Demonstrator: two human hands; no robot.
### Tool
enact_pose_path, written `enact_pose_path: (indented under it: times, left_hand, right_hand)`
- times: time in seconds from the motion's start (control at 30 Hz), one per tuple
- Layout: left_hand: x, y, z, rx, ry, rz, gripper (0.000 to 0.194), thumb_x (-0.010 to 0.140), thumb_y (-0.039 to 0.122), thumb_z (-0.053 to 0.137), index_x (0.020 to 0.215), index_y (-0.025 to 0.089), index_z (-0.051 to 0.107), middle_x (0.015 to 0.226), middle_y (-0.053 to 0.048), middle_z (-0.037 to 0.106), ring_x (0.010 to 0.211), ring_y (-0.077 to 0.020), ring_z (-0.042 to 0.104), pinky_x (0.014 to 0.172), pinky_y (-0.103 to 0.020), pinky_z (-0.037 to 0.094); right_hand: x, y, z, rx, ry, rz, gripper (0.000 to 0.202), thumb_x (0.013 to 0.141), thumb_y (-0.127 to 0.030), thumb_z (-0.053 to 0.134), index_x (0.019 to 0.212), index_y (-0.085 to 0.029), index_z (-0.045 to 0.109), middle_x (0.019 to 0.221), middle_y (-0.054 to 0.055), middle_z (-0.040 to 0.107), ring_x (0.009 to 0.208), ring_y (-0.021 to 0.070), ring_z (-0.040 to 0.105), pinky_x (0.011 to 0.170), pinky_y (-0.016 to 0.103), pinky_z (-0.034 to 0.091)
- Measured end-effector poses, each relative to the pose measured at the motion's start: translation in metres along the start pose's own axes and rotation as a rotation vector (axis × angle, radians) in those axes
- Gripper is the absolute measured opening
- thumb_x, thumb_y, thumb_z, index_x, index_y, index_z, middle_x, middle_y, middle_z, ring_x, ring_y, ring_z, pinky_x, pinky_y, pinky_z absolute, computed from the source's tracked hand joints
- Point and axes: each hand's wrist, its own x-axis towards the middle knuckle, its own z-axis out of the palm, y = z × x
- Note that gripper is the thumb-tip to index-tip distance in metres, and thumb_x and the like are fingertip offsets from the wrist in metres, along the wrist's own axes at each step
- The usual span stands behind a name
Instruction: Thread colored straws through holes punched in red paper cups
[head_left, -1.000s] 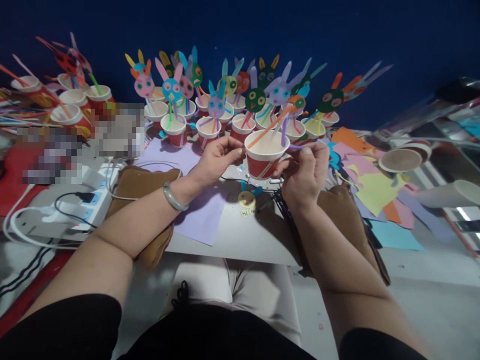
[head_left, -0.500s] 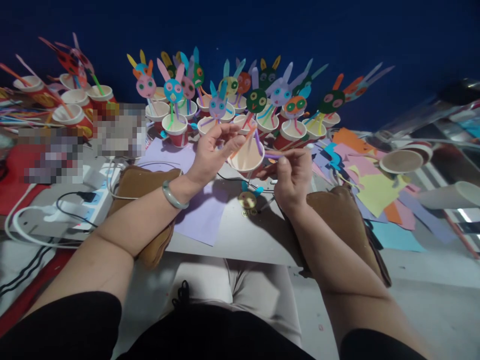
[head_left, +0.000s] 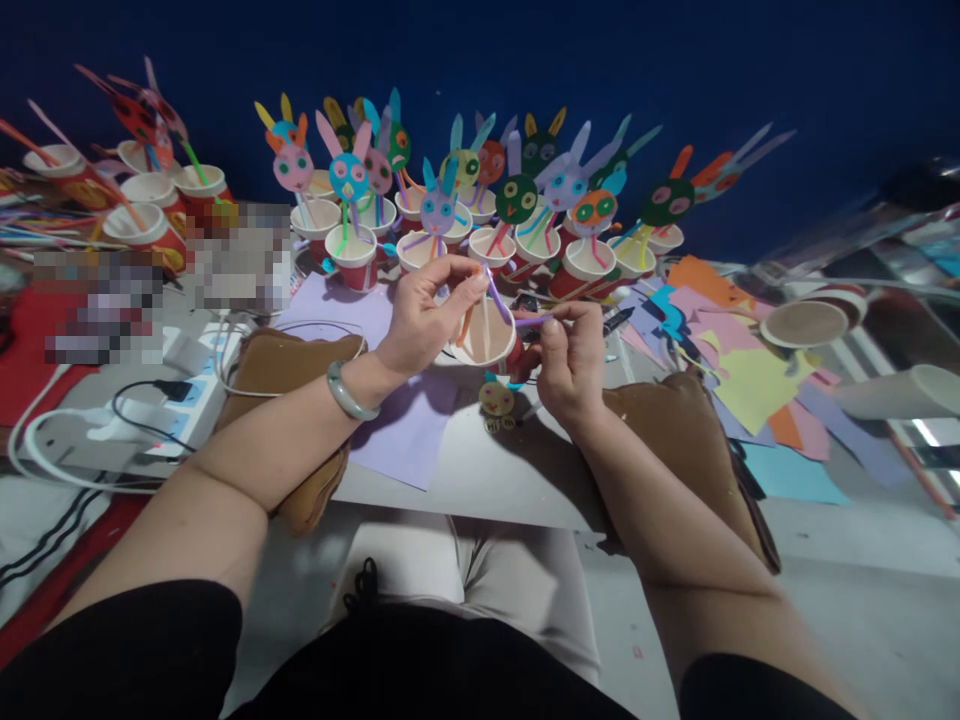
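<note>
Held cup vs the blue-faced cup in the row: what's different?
The held cup is tilted, mouth toward the camera; the blue-faced cup stands upright. The held cup shows an orange straw and a purple straw but no face; the blue-faced cup has a blue face with pink ears above it. Both are red outside with a pale rim.
</note>
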Motion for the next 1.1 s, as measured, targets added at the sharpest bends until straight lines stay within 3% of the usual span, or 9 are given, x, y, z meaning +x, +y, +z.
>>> enact_pose_path:
  times: [0.1, 0.2, 0.33, 0.53, 0.7, 0.8, 0.93, 1.03, 1.1]
  left_hand:
    - [0.002, -0.002, -0.001, -0.029, -0.021, -0.007, 0.018, 0.092, 0.040, 0.076, 0.090, 0.022, 0.074, 0.081, 0.001, 0.070, 0.083, -0.0126, 0.069, 0.081, -0.028, 0.058]
    - [0.006, -0.003, -0.002, -0.071, -0.071, -0.051, 0.018, 0.091, 0.040, 0.077, 0.090, 0.022, 0.075, 0.083, 0.001, 0.072, 0.084, -0.0129, 0.069, 0.083, -0.029, 0.060]
    - [0.010, 0.001, -0.002, -0.111, -0.122, -0.117, 0.021, 0.087, 0.043, 0.082, 0.090, 0.023, 0.075, 0.090, 0.000, 0.075, 0.089, -0.0146, 0.071, 0.085, -0.031, 0.061]
    - [0.013, 0.006, -0.003, -0.135, -0.197, -0.112, 0.028, 0.077, 0.041, 0.091, 0.086, 0.021, 0.074, 0.086, -0.001, 0.073, 0.086, -0.0146, 0.071, 0.085, -0.031, 0.061]
    - [0.014, 0.003, -0.006, -0.131, -0.161, -0.125, 0.024, 0.081, 0.036, 0.089, 0.084, 0.020, 0.071, 0.080, 0.000, 0.069, 0.083, -0.0141, 0.070, 0.081, -0.030, 0.060]
    - [0.015, 0.000, -0.006, -0.127, -0.124, -0.134, 0.021, 0.084, 0.035, 0.086, 0.086, 0.020, 0.070, 0.080, 0.001, 0.068, 0.083, -0.0135, 0.069, 0.080, -0.028, 0.059]
    - [0.012, 0.000, -0.003, -0.120, -0.107, -0.133, 0.021, 0.085, 0.035, 0.085, 0.085, 0.020, 0.070, 0.080, 0.002, 0.069, 0.080, -0.0125, 0.069, 0.079, -0.028, 0.058]
    - [0.008, 0.002, -0.001, -0.117, -0.126, -0.144, 0.020, 0.084, 0.033, 0.085, 0.085, 0.019, 0.070, 0.080, 0.001, 0.070, 0.080, -0.0127, 0.069, 0.079, -0.028, 0.058]
    - [0.007, 0.002, 0.000, -0.116, -0.138, -0.149, 0.019, 0.084, 0.030, 0.085, 0.085, 0.019, 0.070, 0.081, 0.000, 0.070, 0.082, -0.0134, 0.070, 0.081, -0.028, 0.058]
  right_hand:
    - [0.001, -0.001, 0.001, 0.042, -0.013, 0.019, 0.040, 0.098, -0.069, 0.054, 0.102, -0.031, 0.041, 0.094, -0.001, 0.077, 0.041, 0.0125, 0.060, 0.038, 0.031, 0.045]
    - [0.004, -0.001, -0.001, 0.078, -0.036, 0.066, 0.044, 0.095, -0.073, 0.058, 0.101, -0.031, 0.043, 0.069, -0.007, 0.065, 0.036, 0.0128, 0.057, 0.035, 0.027, 0.041]
    - [0.010, 0.004, -0.008, 0.141, -0.092, 0.163, 0.049, 0.089, -0.076, 0.063, 0.100, -0.032, 0.044, 0.059, -0.010, 0.054, 0.040, 0.0163, 0.062, 0.036, 0.028, 0.044]
    - [0.016, 0.009, -0.010, 0.191, -0.105, 0.200, 0.048, 0.089, -0.074, 0.066, 0.097, -0.031, 0.045, 0.065, -0.010, 0.057, 0.035, 0.0117, 0.054, 0.035, 0.027, 0.043]
    - [0.014, -0.004, -0.005, 0.188, -0.116, 0.183, 0.050, 0.087, -0.074, 0.068, 0.094, -0.030, 0.047, 0.073, -0.007, 0.064, 0.039, 0.0112, 0.056, 0.038, 0.027, 0.047]
    - [0.009, -0.012, -0.001, 0.161, -0.128, 0.100, 0.058, 0.075, -0.064, 0.086, 0.103, -0.031, 0.049, 0.098, -0.001, 0.074, 0.055, 0.0109, 0.064, 0.049, 0.027, 0.056]
    - [0.002, -0.009, 0.002, 0.037, -0.140, -0.026, 0.088, 0.052, -0.044, 0.103, 0.122, -0.032, 0.051, 0.121, 0.004, 0.072, 0.083, 0.0154, 0.071, 0.061, 0.027, 0.060]
    - [0.000, -0.005, 0.001, -0.092, -0.157, -0.043, 0.087, 0.056, -0.038, 0.101, 0.130, -0.030, 0.054, 0.123, 0.006, 0.071, 0.101, 0.0212, 0.073, 0.075, 0.033, 0.064]
    - [0.001, -0.007, 0.000, -0.163, -0.183, -0.048, 0.073, 0.061, -0.035, 0.097, 0.124, -0.027, 0.061, 0.116, 0.006, 0.074, 0.103, 0.0233, 0.073, 0.083, 0.037, 0.064]
